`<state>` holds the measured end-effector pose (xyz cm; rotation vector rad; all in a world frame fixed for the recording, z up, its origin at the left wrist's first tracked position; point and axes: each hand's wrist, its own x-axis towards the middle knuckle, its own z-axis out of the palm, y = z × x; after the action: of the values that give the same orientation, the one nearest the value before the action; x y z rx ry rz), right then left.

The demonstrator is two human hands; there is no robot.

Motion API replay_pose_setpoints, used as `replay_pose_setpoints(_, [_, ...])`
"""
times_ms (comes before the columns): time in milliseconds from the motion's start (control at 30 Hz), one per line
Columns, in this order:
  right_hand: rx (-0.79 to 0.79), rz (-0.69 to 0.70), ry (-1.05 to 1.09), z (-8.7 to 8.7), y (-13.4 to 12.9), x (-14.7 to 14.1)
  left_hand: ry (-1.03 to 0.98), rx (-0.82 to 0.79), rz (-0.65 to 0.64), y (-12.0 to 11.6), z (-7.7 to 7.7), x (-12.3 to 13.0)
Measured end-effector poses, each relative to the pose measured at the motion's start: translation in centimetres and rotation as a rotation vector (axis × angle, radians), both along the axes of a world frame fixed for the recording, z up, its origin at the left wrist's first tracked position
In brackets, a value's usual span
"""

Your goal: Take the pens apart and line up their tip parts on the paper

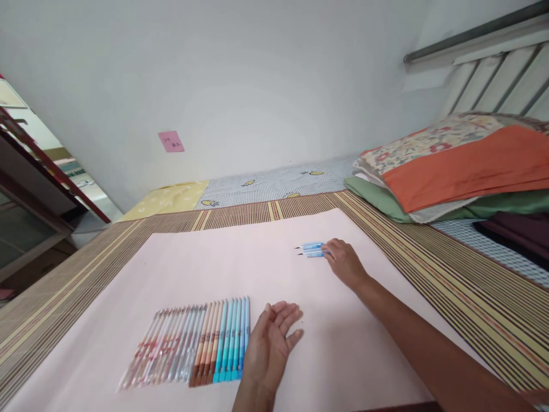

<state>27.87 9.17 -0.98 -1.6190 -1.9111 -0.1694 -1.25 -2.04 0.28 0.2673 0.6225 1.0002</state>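
My left hand (271, 346) rests palm up on the pink sheet (206, 263), fingers apart and holding nothing. Just to its left lies a neat row of pens: clear ones with reddish and grey parts (160, 346), brown-and-peach pens (208, 343), and light-blue pens (231, 337) nearest the hand. Farther off to the right, my right hand (342, 260) is closed at the near ends of several slim blue-and-white pens (312, 249). Some of these have dark pointed tips aimed left. The right fingertips partly hide their other ends.
A striped mat (398, 257) lies under the sheet. Folded bedding with an orange and floral cover (463, 166) is piled at the right, near dark folded cloth (514, 234). Behind stands a white wall (257, 86) with a pink note (171, 141).
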Motion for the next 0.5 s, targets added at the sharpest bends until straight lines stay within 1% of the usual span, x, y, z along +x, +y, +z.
replay_pose_setpoints(100, [0.048, -0.09, 0.223, -1.0, 0.0, 1.5, -0.006, 0.001, -0.009, 0.0, -0.2, 0.0])
replay_pose_setpoints(200, [0.006, -0.133, 0.333, -1.8, -0.2, 2.2, -0.007, 0.004, -0.013, 0.0, -0.2, -0.1])
replay_pose_setpoints(333, [-0.066, -0.113, 0.321, -1.9, -0.4, 1.8, 0.0, 0.002, -0.013, 0.0, -0.2, 0.0])
replay_pose_setpoints(500, [-0.072, -0.119, 0.262, -1.8, -0.2, 0.9, 0.008, -0.005, -0.011, 0.0, 0.0, 0.1])
